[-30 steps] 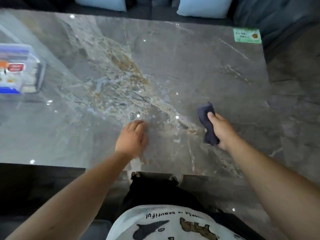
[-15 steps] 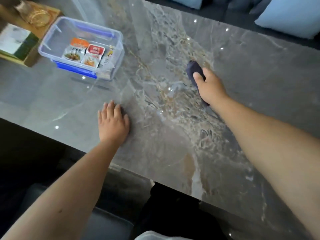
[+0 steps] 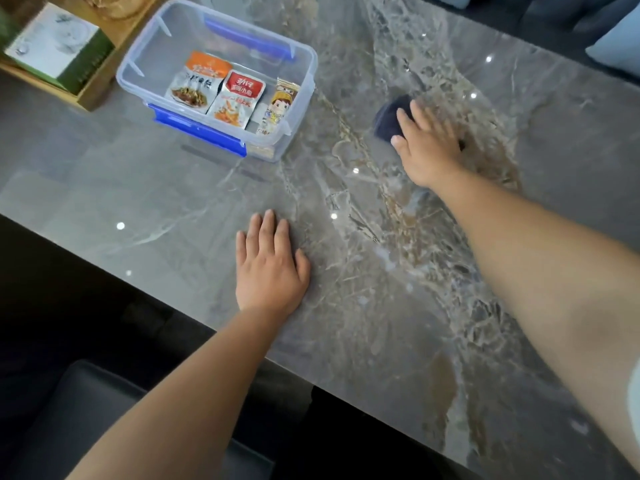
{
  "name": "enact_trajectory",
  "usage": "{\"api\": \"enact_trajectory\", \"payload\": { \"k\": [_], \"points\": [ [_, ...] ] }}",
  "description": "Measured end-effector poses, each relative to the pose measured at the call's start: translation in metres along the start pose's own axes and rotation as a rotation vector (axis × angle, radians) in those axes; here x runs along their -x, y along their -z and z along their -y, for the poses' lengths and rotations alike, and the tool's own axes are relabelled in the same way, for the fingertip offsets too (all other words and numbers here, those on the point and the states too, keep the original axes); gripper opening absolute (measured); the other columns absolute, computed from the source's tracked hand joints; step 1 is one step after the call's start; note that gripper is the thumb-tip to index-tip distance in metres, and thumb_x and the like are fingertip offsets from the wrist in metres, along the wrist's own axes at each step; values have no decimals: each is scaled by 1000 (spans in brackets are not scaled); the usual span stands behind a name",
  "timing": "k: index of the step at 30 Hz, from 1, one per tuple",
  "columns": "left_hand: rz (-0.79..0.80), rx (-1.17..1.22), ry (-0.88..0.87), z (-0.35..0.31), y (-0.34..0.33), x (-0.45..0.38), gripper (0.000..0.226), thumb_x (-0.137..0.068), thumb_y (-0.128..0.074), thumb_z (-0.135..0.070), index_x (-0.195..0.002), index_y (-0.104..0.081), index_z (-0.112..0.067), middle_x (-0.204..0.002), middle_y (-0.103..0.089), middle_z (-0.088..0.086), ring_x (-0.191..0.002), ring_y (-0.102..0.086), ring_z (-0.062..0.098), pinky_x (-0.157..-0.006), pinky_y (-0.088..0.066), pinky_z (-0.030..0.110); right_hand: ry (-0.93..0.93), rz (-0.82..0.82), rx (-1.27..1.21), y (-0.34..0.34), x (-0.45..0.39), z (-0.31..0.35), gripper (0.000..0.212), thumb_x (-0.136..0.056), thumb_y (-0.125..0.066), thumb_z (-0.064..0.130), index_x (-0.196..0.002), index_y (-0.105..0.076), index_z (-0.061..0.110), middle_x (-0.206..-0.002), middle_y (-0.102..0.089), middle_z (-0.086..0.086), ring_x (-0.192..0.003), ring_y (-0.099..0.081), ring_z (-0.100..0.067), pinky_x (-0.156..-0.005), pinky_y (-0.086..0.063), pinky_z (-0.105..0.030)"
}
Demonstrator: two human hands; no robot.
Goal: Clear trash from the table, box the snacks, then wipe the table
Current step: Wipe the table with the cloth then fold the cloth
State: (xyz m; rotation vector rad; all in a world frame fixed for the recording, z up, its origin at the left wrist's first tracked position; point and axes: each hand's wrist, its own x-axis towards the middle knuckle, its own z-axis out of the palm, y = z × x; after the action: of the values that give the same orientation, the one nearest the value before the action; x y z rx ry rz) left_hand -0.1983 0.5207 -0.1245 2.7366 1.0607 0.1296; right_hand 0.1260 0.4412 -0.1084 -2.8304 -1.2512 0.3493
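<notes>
Wiping is the step in hand: my right hand [image 3: 427, 143] presses flat on one dark cloth [image 3: 389, 117] at about one o'clock on the marble table [image 3: 346, 341], gripping it under the palm, while my left hand [image 3: 270, 268] lies open and empty near the six o'clock edge. One clear storage box [image 3: 221, 74] at eleven o'clock holds three snack packets [image 3: 232, 95], and no trash shows. Next, I judge, the cloth must sweep the unwiped stretch toward the box.
</notes>
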Motion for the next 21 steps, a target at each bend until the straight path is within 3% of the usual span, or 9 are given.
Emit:
{"api": "enact_trajectory", "payload": {
  "k": [14,21],
  "points": [
    [28,3,1,-5,7,-1,55,-89,-40,-34,-137,-41,-6,-150,-35,19,-142,-22,35,-116,-13,52,385,46,-18,-47,228,83,50,-95,-42,34,-141,-36,15,-153,-29,-5,-141,-22,-24,-114,-13,-50],
    [64,5,13,-8,10,-1,56,-90,-37,-34,-139,-39,-6,-152,-31,18,-143,-18,34,-116,-11,52,533,-9,13,-69,317,95,43,-97,-37,37,-137,-42,20,-148,-38,-1,-138,-30,-22,-110,-24,-50]
  ]
}}
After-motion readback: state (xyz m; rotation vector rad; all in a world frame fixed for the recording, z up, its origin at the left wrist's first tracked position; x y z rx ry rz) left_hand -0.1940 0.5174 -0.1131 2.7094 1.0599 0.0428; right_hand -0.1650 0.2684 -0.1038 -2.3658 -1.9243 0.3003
